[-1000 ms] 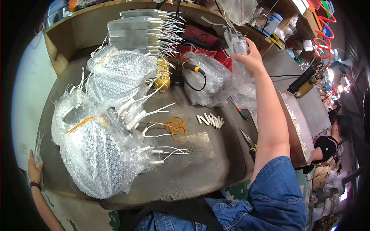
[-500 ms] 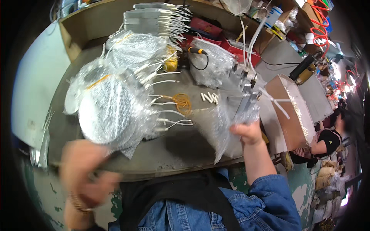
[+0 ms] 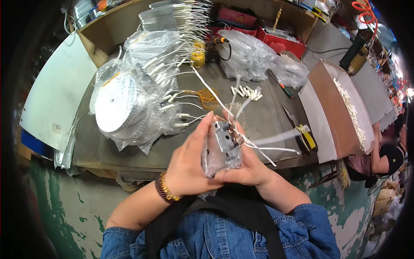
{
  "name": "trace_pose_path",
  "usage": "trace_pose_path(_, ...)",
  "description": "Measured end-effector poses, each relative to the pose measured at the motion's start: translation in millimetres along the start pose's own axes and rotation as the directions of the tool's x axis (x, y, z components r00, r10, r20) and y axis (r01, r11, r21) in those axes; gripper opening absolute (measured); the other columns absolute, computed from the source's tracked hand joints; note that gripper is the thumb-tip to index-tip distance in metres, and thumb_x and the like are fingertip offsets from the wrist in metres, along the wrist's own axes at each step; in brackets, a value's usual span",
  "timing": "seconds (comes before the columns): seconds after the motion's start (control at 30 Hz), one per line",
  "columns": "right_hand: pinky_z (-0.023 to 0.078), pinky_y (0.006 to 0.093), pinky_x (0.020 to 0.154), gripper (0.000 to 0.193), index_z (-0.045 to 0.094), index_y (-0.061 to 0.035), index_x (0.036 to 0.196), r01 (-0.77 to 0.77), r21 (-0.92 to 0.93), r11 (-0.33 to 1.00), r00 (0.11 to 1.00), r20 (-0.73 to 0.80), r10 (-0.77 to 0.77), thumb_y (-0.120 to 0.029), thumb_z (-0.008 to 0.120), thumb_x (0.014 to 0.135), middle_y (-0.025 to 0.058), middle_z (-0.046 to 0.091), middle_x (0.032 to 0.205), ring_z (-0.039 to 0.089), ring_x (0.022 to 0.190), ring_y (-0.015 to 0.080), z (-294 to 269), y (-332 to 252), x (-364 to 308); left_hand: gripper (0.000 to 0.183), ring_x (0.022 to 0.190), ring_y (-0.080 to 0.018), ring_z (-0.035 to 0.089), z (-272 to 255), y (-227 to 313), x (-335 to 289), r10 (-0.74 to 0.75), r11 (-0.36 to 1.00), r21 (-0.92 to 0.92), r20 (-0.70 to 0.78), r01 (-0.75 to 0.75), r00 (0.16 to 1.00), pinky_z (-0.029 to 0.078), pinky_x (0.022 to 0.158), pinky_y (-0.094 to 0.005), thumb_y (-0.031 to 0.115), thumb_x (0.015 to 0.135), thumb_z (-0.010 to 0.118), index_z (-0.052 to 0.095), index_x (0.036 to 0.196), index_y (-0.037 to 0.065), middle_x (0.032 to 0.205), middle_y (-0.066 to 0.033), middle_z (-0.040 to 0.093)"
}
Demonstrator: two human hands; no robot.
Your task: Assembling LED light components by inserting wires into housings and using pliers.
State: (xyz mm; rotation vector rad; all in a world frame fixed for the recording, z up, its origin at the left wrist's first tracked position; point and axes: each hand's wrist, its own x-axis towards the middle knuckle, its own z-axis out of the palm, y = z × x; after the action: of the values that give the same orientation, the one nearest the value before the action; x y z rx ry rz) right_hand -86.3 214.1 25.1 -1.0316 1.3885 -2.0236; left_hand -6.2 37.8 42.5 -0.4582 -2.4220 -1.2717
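In front of my body, at the table's near edge, a plastic-wrapped bundle of metal plates (image 3: pixel 224 149) is held up between both palms. My left hand (image 3: pixel 187 157) is closed along its left side. My right hand (image 3: pixel 248 168) grips its right side, thumb across the lower edge. White sleeved wires (image 3: pixel 258 146) and clear tubing (image 3: pixel 278 137) stick out from the bundle toward the right, and one long white wire (image 3: pixel 211 86) runs up and left. Short white tubes (image 3: pixel 246 92) lie loose on the table beyond my hands.
Bubble-wrapped round discs (image 3: pixel 116 105) with white leads fill the table's left side. Pliers (image 3: pixel 304 138), a screwdriver (image 3: pixel 282 86) and a carton of small white pieces (image 3: pixel 332 108) are at right. Plastic bags (image 3: pixel 250 54) lie at the back; a person (image 3: pixel 381 162) sits at far right.
My left hand has come from the lower left onto the bundle. My right hand has brought the bundle from the right to the middle, before my body. The view has shifted somewhat.
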Motion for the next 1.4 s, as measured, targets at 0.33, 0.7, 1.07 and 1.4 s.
trace_pose_path(0.33, 0.044, 0.0341, 0.103, 0.039, 0.064, 0.001, 0.124, -0.12, -0.445, 0.887, 0.879, -0.464, -0.114, -0.003, 0.069, 0.086, 0.0141, 0.063, 0.126, 0.058, 0.12, 0.023, -85, 7, -57, 0.094, 0.099, -0.0336, 0.061, -46, -35, 9, -0.211, 0.829, 0.56, 0.335, -0.014, 0.918, 0.049, 0.087, -0.0421, 0.014, 0.058, 0.079, 0.046, 0.146, 0.008, 0.105, -0.0118, 0.061)
trace_pose_path(0.7, 0.047, 0.0363, 0.069, 0.021, 0.071, -0.0094, 0.093, 0.269, -0.908, 0.322, 0.949, 0.193, -0.249, -0.012, 0.08, 0.074, 0.0022, 0.067, 0.089, 0.064, 0.078, 0.0224, -28, -11, -13, 0.083, 0.115, -0.0353, 0.059, -18, -41, 0, -0.052, 0.856, 0.512, 0.217, -0.068, 0.975, 0.043, 0.1, -0.0455, 0.032, 0.062, 0.089, 0.058, 0.134, 0.003, 0.121, -0.0142, 0.063)
trace_pose_path(1.07, 0.045, 0.0314, 0.061, 0.026, 0.074, -0.0107, 0.095, 0.395, -0.903, 0.167, 0.855, 0.295, -0.427, -0.013, 0.073, 0.069, 0.0013, 0.066, 0.091, 0.061, 0.075, 0.0189, -29, 15, -13, 0.082, 0.101, -0.0351, 0.062, -24, -14, 5, 0.086, 0.849, 0.507, 0.148, -0.151, 0.985, 0.05, 0.088, -0.0441, 0.021, 0.051, 0.09, 0.063, 0.126, 0.002, 0.112, -0.0137, 0.066)
trace_pose_path(1.4, 0.049, 0.0294, 0.064, 0.032, 0.075, -0.0121, 0.1, 0.399, -0.913, -0.081, 0.741, 0.373, -0.559, -0.011, 0.074, 0.068, 0.0032, 0.068, 0.104, 0.062, 0.081, 0.0175, -51, -35, -56, 0.084, 0.097, -0.0344, 0.063, 3, 20, 44, 0.137, 0.947, 0.261, 0.198, -0.187, 0.971, 0.052, 0.084, -0.0414, 0.017, 0.049, 0.092, 0.062, 0.125, -0.001, 0.108, -0.0153, 0.066)
